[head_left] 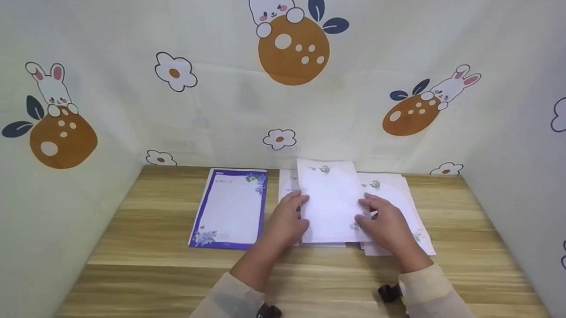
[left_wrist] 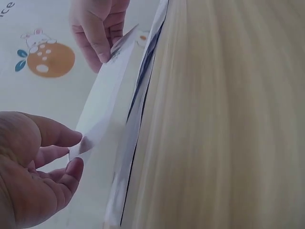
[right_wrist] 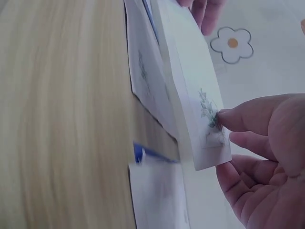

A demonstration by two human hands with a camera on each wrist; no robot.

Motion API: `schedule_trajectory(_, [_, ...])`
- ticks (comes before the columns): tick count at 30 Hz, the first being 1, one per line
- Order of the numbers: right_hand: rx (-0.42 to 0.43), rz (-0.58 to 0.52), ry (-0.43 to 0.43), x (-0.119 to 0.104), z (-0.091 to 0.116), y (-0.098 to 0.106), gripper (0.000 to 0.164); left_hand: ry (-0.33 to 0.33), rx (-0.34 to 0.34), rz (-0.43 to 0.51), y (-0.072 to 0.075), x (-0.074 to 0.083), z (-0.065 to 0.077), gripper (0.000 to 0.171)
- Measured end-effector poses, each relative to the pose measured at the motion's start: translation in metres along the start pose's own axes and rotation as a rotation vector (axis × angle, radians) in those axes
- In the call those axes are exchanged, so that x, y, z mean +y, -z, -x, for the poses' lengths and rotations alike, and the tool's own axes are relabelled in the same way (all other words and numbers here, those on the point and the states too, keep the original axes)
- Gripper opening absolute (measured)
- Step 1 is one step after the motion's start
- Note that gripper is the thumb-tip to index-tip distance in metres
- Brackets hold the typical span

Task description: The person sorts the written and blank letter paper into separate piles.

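Both hands hold a white sheet of paper (head_left: 331, 203) with small green leaf prints near its upper and lower corners. My left hand (head_left: 286, 219) pinches its left edge, thumb and fingers on either side of it in the left wrist view. At the opposite edge, my right hand (head_left: 386, 224) grips the paper, its thumb (right_wrist: 231, 118) over the leaf print. In the wrist views the sheet is raised above the papers on the table. It partly covers a middle stack (head_left: 289, 178) and overlaps a right stack of white leaf-printed sheets (head_left: 394, 205) in the head view.
A purple-bordered sheet with blue flowers (head_left: 232, 209) lies on top of a pile at the left of the wooden table (head_left: 157, 249). A bit of blue paper (right_wrist: 147, 153) shows between stacks. Pale cloth walls (head_left: 209, 114) printed with rabbits and oranges enclose the table's back and sides.
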State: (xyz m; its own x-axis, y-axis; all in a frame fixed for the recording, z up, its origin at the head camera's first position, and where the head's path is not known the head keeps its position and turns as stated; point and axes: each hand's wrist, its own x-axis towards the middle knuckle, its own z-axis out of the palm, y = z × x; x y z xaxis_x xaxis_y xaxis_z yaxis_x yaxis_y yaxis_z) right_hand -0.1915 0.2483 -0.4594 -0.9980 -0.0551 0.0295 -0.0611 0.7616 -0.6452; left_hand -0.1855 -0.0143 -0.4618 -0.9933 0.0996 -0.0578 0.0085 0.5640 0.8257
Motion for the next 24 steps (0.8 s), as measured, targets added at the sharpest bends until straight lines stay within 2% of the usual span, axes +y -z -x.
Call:
schedule_trajectory(8, [0.046,0.017,-0.054,0.036,0.01,0.038,0.052,-0.039,-0.079,0.056,-0.043,0.031,-0.006,0.064])
schedule_trajectory(13, [0.053,0.0,-0.13,0.056,0.017,0.061,0.055,-0.019,-0.097,0.083,-0.071,0.047,-0.01,0.064])
schedule_trajectory(18, [0.059,0.003,-0.182,0.075,0.022,0.078,0.056,-0.036,-0.107,0.072,-0.093,0.054,-0.013,0.064])
schedule_trajectory(24, [-0.002,0.0,-0.258,0.088,0.019,0.079,0.059,0.004,-0.15,0.076,-0.104,0.055,-0.016,0.061])
